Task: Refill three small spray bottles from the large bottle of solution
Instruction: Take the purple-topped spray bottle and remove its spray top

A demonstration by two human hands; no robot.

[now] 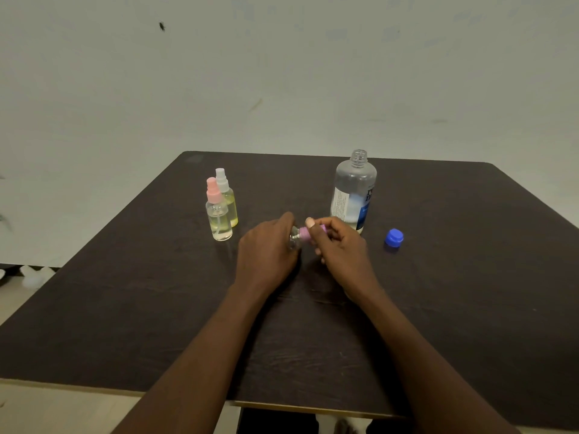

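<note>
A dark wooden table (125, 308) stands against a pale wall (282, 73), and both forearms reach in over its near edge to the middle of the top. There the left hand (266, 249) curls round the clear body of a small spray bottle (294, 242), gripping it so that most of the glass is hidden under the fingers. The bottle is held tipped on its side, neck pointing toward the right edge, just above or on the tabletop; the view does not settle which. The right hand (341, 245) pinches the bottle's lilac spray top (305, 234) between thumb and curled fingers. The top seems to sit on the neck, though the fingers hide the joint, so I cannot tell whether it is screwed on or loose.

Toward the far left corner two more small bottles stand upright and touching or nearly so. The pink-topped spray bottle (218, 214) is the nearer and holds a pale liquid to about halfway. The white-topped spray bottle (228, 200) behind it holds a yellowish liquid that comes higher.

Toward the far right corner the large bottle (353, 192) stands upright with its threaded neck uncovered. It has a white and blue label, and clear solution shows in its lower part. Its blue cap (393, 237) lies by itself on the table, near the bottle on the side of the right edge and apart from both hands.
</note>
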